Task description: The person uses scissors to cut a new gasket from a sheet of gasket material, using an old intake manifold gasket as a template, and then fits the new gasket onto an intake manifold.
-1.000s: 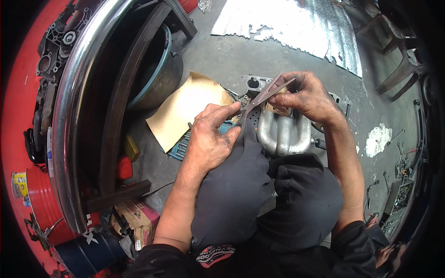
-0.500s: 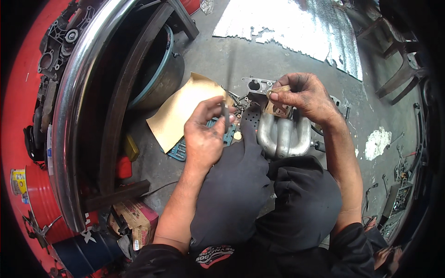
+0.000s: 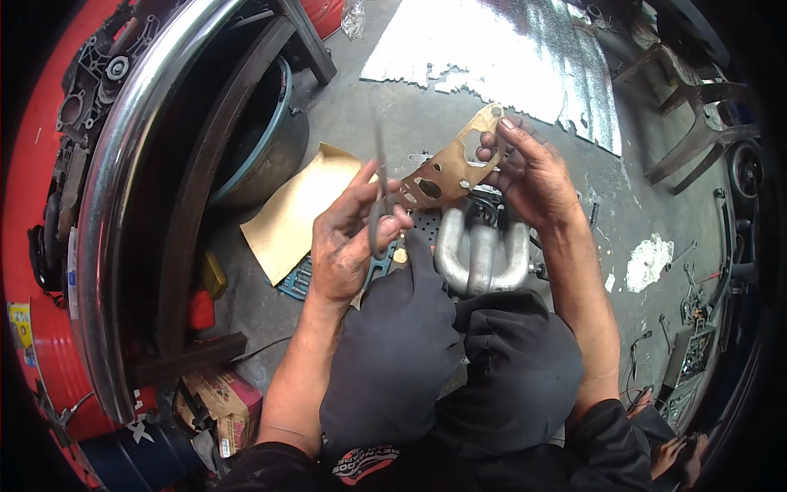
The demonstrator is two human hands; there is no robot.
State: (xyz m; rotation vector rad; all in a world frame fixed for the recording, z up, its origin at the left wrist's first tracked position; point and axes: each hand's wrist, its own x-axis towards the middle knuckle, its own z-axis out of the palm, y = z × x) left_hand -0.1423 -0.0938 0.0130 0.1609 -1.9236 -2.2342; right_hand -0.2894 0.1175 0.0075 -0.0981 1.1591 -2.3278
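My left hand (image 3: 340, 242) is closed around the handles of a pair of dark scissors (image 3: 379, 160), their blades pointing away from me and blurred. In my right hand (image 3: 537, 180), thumb and fingers grip the far end of a brown paper gasket (image 3: 452, 166) with several cut-out holes. The gasket slants down toward my left hand, its near end close to the scissors; whether they touch I cannot tell. Beneath it, a grey metal manifold (image 3: 481, 254) with curved pipes sits on the floor beyond my knees.
A tan paper sheet (image 3: 299, 217) lies left of my hands, partly over a teal tool case (image 3: 297, 277). A metal-framed bench (image 3: 147, 156) and large tub (image 3: 270, 156) stand left. Silvery sheeting (image 3: 492, 49) lies ahead; a chair (image 3: 697, 123) and scattered tools (image 3: 697, 353) are right.
My right hand has lifted away and turned the gasket, which now shows its broad face stretching toward my left hand. The scissors stay in my left hand. The whole view has shifted slightly.
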